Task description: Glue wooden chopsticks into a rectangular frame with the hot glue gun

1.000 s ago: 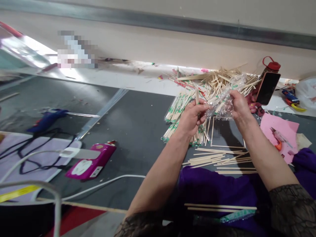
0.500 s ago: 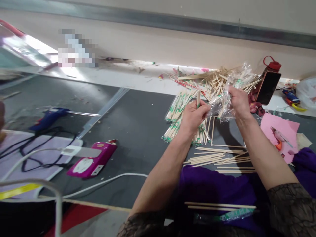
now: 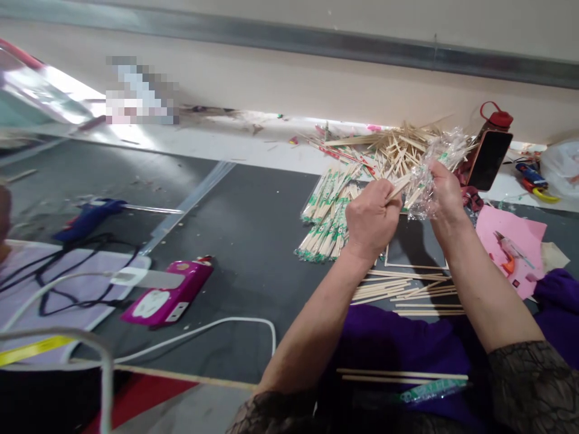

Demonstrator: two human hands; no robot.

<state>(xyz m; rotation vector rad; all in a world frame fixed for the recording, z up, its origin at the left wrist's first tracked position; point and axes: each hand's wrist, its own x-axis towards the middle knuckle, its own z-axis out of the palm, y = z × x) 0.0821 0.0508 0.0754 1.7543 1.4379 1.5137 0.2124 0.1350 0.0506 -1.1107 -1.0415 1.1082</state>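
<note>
My left hand (image 3: 373,220) is closed around a pair of pale wooden chopsticks (image 3: 400,188), whose ends stick out towards the right. My right hand (image 3: 442,191) pinches a crumpled clear plastic wrapper (image 3: 429,175) with green print, which still covers the far ends of the sticks. Both hands hover over a pile of wrapped chopsticks (image 3: 328,217) on the dark mat. A heap of unwrapped sticks (image 3: 393,147) lies behind them. Bare sticks (image 3: 402,289) lie in a row near my purple lap cloth (image 3: 398,343).
A phone (image 3: 490,160) leans on a red-capped bottle (image 3: 496,120) at right. Pink paper (image 3: 511,241) with small cutters lies beside it. A magenta power strip (image 3: 169,298), white cable (image 3: 203,334) and blue glue gun (image 3: 88,218) are at left.
My left hand has moved right and up to meet the right one, and the wrapper has bunched up higher in my right hand as the sticks come out of it.
</note>
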